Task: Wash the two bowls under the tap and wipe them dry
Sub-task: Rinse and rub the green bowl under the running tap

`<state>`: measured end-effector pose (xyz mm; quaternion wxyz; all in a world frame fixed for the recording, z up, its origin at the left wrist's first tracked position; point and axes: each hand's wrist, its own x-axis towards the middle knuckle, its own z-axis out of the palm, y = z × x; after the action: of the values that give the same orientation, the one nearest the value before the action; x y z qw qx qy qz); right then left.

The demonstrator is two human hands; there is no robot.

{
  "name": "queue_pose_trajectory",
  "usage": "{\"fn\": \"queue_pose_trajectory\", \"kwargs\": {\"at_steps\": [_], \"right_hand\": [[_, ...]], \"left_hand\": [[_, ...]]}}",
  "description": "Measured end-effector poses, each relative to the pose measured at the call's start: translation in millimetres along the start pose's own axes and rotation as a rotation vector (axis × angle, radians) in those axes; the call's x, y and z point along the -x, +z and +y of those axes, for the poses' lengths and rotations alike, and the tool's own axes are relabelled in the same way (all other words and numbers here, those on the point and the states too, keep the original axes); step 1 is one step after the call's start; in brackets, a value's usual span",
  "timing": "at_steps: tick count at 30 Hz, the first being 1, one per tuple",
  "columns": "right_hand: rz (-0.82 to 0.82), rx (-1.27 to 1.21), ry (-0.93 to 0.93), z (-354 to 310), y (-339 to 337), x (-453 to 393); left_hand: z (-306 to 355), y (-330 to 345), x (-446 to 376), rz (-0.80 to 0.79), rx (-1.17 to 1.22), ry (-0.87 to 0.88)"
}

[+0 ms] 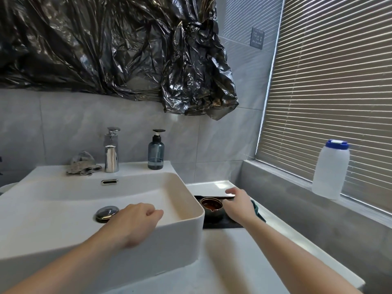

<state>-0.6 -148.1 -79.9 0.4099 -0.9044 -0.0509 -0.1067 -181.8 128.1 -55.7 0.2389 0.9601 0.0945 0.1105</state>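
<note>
The right hand (238, 205) reached over a dark mat (220, 223) on the white counter (233, 247), fingers spread and loose, holding nothing, its thumb side just beside a small brown-glazed bowl (212, 205) standing upright on the mat; whether skin touched the rim could not be told. A second bowl could not be made out, being perhaps hidden under the hand. The left hand (135, 221) hovered over the white basin (186, 211), fingers loosely curled and empty, near the chrome drain plug (106, 212). Behind the basin stood the chrome tap (111, 159), a crumpled grey cloth (83, 165) to its left and a blue soap dispenser (156, 152) to its right. Black plastic sheeting (127, 49) hung on the tiled wall. A white jar (332, 169) with a blue lid stood on the sill before the slatted blind (339, 71). Bare counter lay between basin and sill.
</note>
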Motion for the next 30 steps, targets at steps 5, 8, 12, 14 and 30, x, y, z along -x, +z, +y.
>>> {"fn": "queue_pose_trajectory", "kwargs": {"at_steps": [5,8,12,14,30], "right_hand": [[0.087,0.277,0.053,47.4,-28.8,-2.0],[0.008,0.340,0.153,73.5,-26.7,-4.5],[0.034,0.335,0.116,86.4,-17.7,-8.0],[0.053,0.359,0.082,86.3,-16.3,-10.8],[0.142,0.193,-0.386,-0.8,-57.4,11.3]], "left_hand": [[3.2,-2.7,4.1,-0.011,-0.021,-0.012],[4.7,-2.5,5.6,-0.010,-0.035,-0.016],[5.8,-1.3,5.1,-0.018,-0.032,-0.028],[6.7,-0.6,4.3,-0.013,-0.027,-0.040],[6.9,-6.5,2.9,-0.082,0.217,-0.100]]}}
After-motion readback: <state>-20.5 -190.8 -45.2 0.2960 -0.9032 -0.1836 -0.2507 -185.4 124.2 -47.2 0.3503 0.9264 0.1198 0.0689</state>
